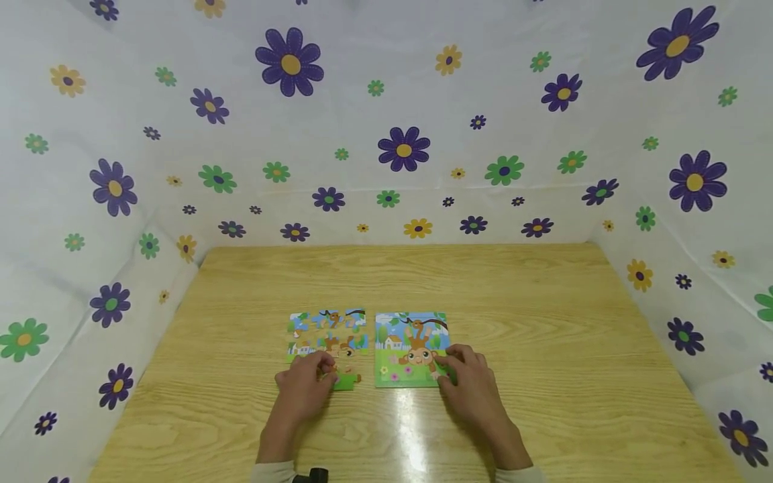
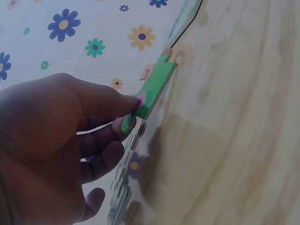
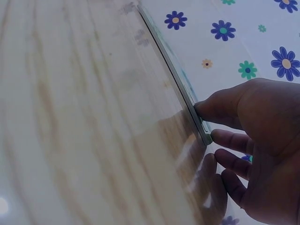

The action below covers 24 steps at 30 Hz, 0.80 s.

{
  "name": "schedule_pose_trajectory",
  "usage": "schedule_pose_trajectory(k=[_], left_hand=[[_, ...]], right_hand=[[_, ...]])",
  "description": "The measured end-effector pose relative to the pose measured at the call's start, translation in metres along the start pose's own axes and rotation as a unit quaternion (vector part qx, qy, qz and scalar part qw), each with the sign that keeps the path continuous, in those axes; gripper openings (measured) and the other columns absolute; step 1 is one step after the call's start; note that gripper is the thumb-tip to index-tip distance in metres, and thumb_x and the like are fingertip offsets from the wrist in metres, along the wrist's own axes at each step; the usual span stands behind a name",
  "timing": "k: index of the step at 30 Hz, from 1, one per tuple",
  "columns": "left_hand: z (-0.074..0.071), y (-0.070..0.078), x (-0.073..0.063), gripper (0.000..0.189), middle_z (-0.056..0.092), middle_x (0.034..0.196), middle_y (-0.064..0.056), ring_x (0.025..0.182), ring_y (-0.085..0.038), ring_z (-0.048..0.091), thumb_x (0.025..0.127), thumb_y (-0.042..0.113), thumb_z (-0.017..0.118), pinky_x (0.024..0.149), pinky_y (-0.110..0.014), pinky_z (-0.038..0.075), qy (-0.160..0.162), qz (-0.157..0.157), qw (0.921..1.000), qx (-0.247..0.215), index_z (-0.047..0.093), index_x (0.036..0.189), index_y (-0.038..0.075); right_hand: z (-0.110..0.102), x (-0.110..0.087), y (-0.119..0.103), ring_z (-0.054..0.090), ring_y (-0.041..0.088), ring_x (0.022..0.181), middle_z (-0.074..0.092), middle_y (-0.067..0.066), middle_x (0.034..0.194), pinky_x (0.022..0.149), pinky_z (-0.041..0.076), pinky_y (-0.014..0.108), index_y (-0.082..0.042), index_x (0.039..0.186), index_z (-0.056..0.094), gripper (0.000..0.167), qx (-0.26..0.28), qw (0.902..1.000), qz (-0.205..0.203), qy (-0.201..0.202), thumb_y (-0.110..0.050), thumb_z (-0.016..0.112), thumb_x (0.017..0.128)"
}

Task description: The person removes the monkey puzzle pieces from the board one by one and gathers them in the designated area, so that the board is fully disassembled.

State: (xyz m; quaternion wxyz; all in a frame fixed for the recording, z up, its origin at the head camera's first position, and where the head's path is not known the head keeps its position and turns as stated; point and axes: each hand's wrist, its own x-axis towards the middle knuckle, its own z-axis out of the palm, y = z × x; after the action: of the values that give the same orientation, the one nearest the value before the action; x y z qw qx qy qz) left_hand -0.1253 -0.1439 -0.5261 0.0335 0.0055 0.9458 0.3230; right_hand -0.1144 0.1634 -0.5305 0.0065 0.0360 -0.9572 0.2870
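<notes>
My left hand (image 1: 304, 388) pinches a green jigsaw piece (image 2: 157, 86) between thumb and fingers; the left wrist view shows it tilted up. Around that hand lie loose jigsaw pieces (image 1: 300, 318) with bits of sky, house and monkey, partly covered by the fingers. Right of them lies a square puzzle board (image 1: 392, 377) with a monkey hanging from a branch. My right hand (image 1: 477, 389) holds this board at its lower right corner. In the right wrist view, the thumb rests on the board edge (image 3: 174, 77) and a fingertip touches the corner.
The wooden table (image 1: 543, 302) carries the pieces and the board side by side. A white cloth (image 1: 356, 121) with printed flowers rises behind and on both sides. A small black object (image 1: 318, 475) shows at the bottom edge by the left sleeve (image 1: 272, 472).
</notes>
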Motion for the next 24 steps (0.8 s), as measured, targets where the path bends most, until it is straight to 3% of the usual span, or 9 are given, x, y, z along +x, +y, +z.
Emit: schedule_pose_trajectory(k=[8, 19, 24], left_hand=[[-0.009, -0.008, -0.001, 0.015, 0.067, 0.093, 0.007, 0.096, -0.021, 0.051, 0.088, 0.023, 0.069, 0.084, -0.053, 0.019, -0.002, -0.03, 0.9994, 0.017, 0.067, 0.102, 0.018], [-0.013, -0.008, -0.005, 0.007, 0.066, 0.095, 0.0, 0.098, -0.03, 0.05, 0.089, 0.018, 0.068, 0.086, -0.063, 0.017, 0.006, -0.019, 0.9992, 0.034, 0.067, 0.095, 0.014], [-0.012, -0.005, -0.004, 0.006, 0.063, 0.094, 0.001, 0.094, -0.028, 0.05, 0.091, 0.019, 0.064, 0.083, -0.061, 0.021, 0.009, -0.029, 0.9983, 0.05, 0.067, 0.094, 0.016]], right_hand=[[-0.001, 0.0, -0.001, 0.047, 0.035, 0.122, 0.053, 0.005, 0.132, 0.092, 0.041, 0.055, -0.02, 0.121, 0.068, 0.035, -0.008, 1.0, 0.0, 0.002, -0.023, 0.071, 0.086], [-0.002, 0.001, -0.001, 0.046, 0.034, 0.122, 0.052, 0.005, 0.133, 0.092, 0.042, 0.056, -0.021, 0.123, 0.068, 0.036, -0.012, 0.9999, 0.003, -0.001, -0.024, 0.07, 0.087], [-0.002, -0.001, -0.001, 0.046, 0.035, 0.122, 0.053, 0.005, 0.132, 0.091, 0.042, 0.059, -0.02, 0.122, 0.068, 0.034, -0.004, 1.0, -0.004, 0.0, -0.024, 0.07, 0.088]])
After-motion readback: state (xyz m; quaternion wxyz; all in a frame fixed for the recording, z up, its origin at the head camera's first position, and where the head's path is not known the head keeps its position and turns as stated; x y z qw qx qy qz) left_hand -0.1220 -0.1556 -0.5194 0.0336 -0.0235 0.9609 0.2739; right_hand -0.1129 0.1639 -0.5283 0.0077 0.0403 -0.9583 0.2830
